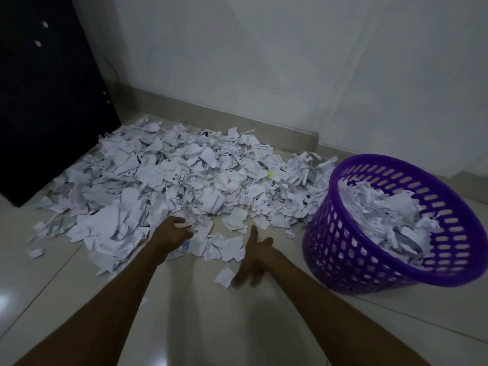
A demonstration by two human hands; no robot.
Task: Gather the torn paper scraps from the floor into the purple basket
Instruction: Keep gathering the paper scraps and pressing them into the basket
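Scrap heap (179, 175) beside seemingly half-full purple basket (343, 249)

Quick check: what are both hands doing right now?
Left hand: fingers curled onto the paper scraps, though a firm grip cannot be told.
Right hand: open, fingers spread, holding nothing.

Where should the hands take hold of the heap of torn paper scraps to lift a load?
At the near edge of the heap of torn paper scraps, where it thins out flat on the tiled floor. Left hand and right hand could slide in low from either side and press together; loose pieces probably spill from a top grab.
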